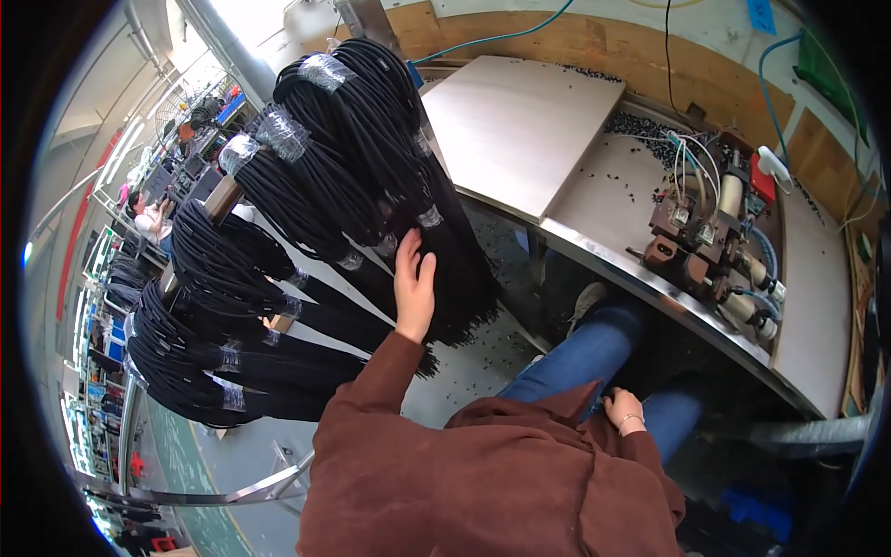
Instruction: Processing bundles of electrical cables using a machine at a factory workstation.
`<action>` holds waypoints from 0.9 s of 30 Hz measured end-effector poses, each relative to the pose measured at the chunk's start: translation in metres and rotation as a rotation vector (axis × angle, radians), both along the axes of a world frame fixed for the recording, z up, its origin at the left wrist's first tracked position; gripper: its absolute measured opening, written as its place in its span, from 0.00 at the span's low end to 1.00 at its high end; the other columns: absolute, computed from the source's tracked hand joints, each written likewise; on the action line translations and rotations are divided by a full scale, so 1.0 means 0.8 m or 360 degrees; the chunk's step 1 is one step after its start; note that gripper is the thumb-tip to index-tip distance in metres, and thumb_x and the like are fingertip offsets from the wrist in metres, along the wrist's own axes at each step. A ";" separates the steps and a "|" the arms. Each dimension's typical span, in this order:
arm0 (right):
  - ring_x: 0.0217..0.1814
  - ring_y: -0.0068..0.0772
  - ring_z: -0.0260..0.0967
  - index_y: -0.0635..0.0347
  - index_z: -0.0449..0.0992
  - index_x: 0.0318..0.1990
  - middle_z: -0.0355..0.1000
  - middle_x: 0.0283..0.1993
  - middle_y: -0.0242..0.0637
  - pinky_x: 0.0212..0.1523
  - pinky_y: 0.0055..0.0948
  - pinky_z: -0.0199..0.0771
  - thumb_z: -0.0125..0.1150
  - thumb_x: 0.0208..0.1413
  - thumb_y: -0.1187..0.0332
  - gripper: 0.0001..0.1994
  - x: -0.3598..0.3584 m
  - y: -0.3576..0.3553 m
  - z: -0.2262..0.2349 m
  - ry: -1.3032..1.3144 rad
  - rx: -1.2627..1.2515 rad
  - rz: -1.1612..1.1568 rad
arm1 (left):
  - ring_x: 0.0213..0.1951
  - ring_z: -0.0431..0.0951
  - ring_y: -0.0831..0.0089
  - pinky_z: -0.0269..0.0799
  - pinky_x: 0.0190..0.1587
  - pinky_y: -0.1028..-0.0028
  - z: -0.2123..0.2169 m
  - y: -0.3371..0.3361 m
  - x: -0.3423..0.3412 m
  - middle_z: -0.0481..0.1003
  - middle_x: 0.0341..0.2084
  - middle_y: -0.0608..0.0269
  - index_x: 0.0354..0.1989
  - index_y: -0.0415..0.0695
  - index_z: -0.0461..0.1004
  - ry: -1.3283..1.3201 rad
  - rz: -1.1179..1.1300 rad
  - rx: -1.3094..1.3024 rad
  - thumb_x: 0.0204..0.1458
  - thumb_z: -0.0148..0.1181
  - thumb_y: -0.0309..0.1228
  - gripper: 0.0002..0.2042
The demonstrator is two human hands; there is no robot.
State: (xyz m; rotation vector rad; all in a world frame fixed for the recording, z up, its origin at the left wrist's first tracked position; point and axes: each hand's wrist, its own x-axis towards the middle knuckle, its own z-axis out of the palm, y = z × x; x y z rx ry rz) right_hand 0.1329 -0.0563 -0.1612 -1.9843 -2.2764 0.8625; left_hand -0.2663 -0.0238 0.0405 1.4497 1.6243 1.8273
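Observation:
My left hand point(415, 290) reaches up to the hanging bundles of black cords, fingers stretched out and a little apart, with nothing seen in it. Its fingertips are at or just in front of a large bundle of black cords point(371, 111), bound with clear plastic wrap; whether they touch cannot be told. Lower and further left, more black cord bundles point(218, 246) hang folded over a rack. My right hand point(625, 410) lies on my lap by the hem of the brown garment point(464, 483). Its fingers are curled in, and what they hold, if anything, is hidden.
On the right stands a metal-edged workbench point(640, 269) with a small machine point(701, 223) carrying cylinders and air hoses. Small black bits point(640, 125) lie scattered over bench and floor. A pale board point(520, 121) covers the bench's left part. Far left, another person point(148, 223) sits.

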 end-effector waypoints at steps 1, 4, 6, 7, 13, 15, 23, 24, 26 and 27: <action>0.41 0.49 0.69 0.58 0.74 0.37 0.72 0.36 0.49 0.42 0.40 0.69 0.53 0.47 0.61 0.13 0.002 -0.004 0.001 -0.0001 -0.0010 0.0021 | 0.55 0.60 0.67 0.51 0.58 0.73 -0.009 0.006 -0.001 0.59 0.54 0.56 0.57 0.37 0.54 -0.0001 0.0021 -0.0010 0.55 0.44 0.26 0.21; 0.41 0.49 0.69 0.58 0.74 0.38 0.72 0.37 0.49 0.42 0.39 0.69 0.53 0.47 0.62 0.14 0.004 -0.008 0.009 0.0137 0.0007 -0.0028 | 0.56 0.58 0.66 0.51 0.58 0.71 -0.011 -0.003 0.007 0.58 0.54 0.54 0.56 0.36 0.54 -0.0014 0.0130 -0.0029 0.53 0.46 0.24 0.21; 0.41 0.49 0.69 0.59 0.74 0.38 0.72 0.37 0.49 0.42 0.39 0.69 0.53 0.47 0.62 0.13 0.006 -0.008 0.009 0.0133 -0.0028 0.0006 | 0.54 0.60 0.67 0.53 0.57 0.71 0.010 -0.034 0.016 0.59 0.52 0.54 0.55 0.36 0.56 0.0361 0.0263 0.0083 0.51 0.48 0.22 0.21; 0.41 0.49 0.69 0.59 0.75 0.37 0.72 0.37 0.48 0.42 0.39 0.69 0.53 0.47 0.63 0.13 0.009 -0.006 0.007 0.0118 -0.0051 -0.0010 | 0.53 0.60 0.68 0.54 0.56 0.71 0.021 -0.048 0.019 0.59 0.51 0.54 0.54 0.36 0.56 0.0550 0.0322 0.0133 0.50 0.49 0.21 0.21; 0.33 0.45 0.72 0.63 0.73 0.38 0.73 0.31 0.47 0.34 0.36 0.71 0.53 0.48 0.65 0.13 0.039 0.024 -0.064 0.0301 -0.0031 0.0271 | 0.44 0.64 0.67 0.60 0.48 0.71 0.067 -0.180 -0.045 0.63 0.40 0.55 0.44 0.37 0.60 0.0847 0.1102 0.0505 0.48 0.52 0.25 0.15; 0.30 0.40 0.72 0.64 0.74 0.36 0.74 0.29 0.45 0.33 0.32 0.71 0.54 0.48 0.65 0.12 0.041 0.032 -0.077 0.0524 -0.0340 -0.0057 | 0.44 0.64 0.69 0.60 0.48 0.72 0.051 -0.209 -0.058 0.63 0.40 0.56 0.44 0.37 0.60 0.0646 0.1158 0.0349 0.49 0.53 0.26 0.15; 0.25 0.30 0.71 0.66 0.75 0.34 0.73 0.25 0.42 0.28 0.26 0.70 0.54 0.49 0.66 0.11 0.047 0.032 -0.099 0.0793 -0.0390 -0.0203 | 0.42 0.66 0.69 0.60 0.47 0.72 -0.051 -0.253 -0.094 0.64 0.40 0.56 0.46 0.37 0.60 -0.0749 0.1730 -0.0207 0.47 0.59 0.35 0.22; 0.25 0.29 0.71 0.66 0.75 0.34 0.73 0.25 0.41 0.28 0.26 0.69 0.54 0.49 0.66 0.11 0.050 0.033 -0.105 0.0809 -0.0330 -0.0179 | 0.43 0.66 0.69 0.60 0.47 0.72 -0.047 -0.253 -0.098 0.65 0.41 0.56 0.46 0.37 0.59 -0.0914 0.1834 -0.0307 0.47 0.60 0.36 0.23; 0.25 0.28 0.70 0.66 0.75 0.34 0.73 0.24 0.40 0.28 0.25 0.69 0.54 0.50 0.67 0.11 0.054 0.032 -0.114 0.0848 -0.0286 -0.0174 | 0.42 0.66 0.69 0.61 0.47 0.73 -0.064 -0.256 -0.120 0.65 0.40 0.57 0.45 0.37 0.60 -0.0829 0.1928 -0.0319 0.46 0.61 0.37 0.23; 0.24 0.28 0.70 0.66 0.75 0.34 0.72 0.24 0.38 0.28 0.25 0.69 0.53 0.50 0.67 0.10 0.055 0.032 -0.114 0.0866 -0.0249 -0.0173 | 0.41 0.67 0.70 0.61 0.46 0.73 -0.071 -0.256 -0.130 0.66 0.39 0.58 0.44 0.37 0.61 -0.0757 0.2024 -0.0350 0.45 0.62 0.38 0.23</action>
